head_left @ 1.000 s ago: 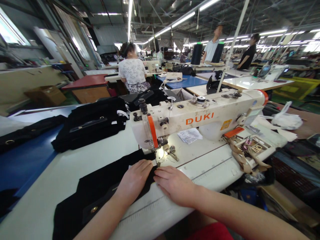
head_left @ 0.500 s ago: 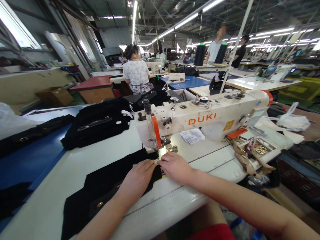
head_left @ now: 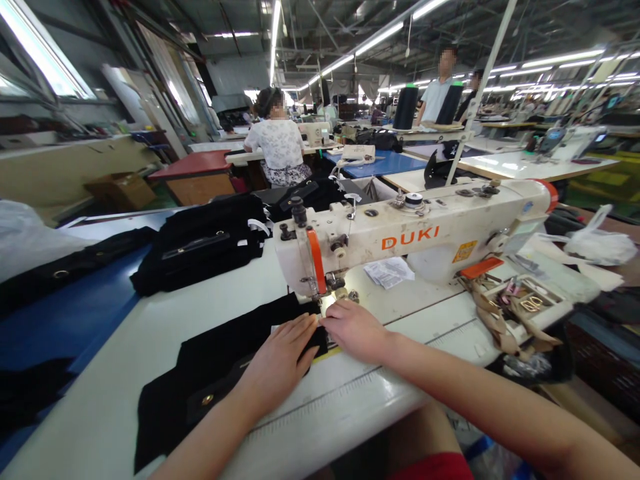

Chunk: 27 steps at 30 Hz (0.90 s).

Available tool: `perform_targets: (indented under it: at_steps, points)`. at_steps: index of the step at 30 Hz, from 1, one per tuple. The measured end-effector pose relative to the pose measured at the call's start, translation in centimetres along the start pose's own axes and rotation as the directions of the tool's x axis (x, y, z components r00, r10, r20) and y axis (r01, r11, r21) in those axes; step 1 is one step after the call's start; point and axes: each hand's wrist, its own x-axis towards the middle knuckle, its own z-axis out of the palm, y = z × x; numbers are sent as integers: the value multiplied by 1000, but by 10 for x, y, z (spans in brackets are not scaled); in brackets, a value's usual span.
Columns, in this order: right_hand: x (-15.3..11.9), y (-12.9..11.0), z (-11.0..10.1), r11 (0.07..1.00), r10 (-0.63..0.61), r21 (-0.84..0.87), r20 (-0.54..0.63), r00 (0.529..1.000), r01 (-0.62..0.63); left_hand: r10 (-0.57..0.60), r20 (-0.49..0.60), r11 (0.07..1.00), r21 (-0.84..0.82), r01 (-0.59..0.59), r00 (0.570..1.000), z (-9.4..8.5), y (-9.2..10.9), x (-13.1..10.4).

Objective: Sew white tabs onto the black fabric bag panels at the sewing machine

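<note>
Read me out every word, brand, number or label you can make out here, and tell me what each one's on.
"DUKI": orange letters on the arm of the sewing machine.
Yellow sticker on the machine: too small to read.
Printed paper under the machine's arm: too small and blurred.
Ruler scale along the table's front: marks visible, numbers unreadable.

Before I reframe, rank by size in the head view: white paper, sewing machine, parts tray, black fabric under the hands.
1. Sewing machine
2. Black fabric, partly hidden
3. Parts tray
4. White paper
</note>
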Motion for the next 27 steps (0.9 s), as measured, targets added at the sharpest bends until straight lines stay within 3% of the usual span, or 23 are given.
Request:
perform_targets:
  at_steps: [12,27]
  points:
    - [5,7,0,999,38,-6,-19,999,-38,12,-35,1000,13,-12,999,4,-9,15]
    - [3,7,5,999,45,-26,-17,999,-46,15,-29,1000,-19,-16,999,5,-11,16]
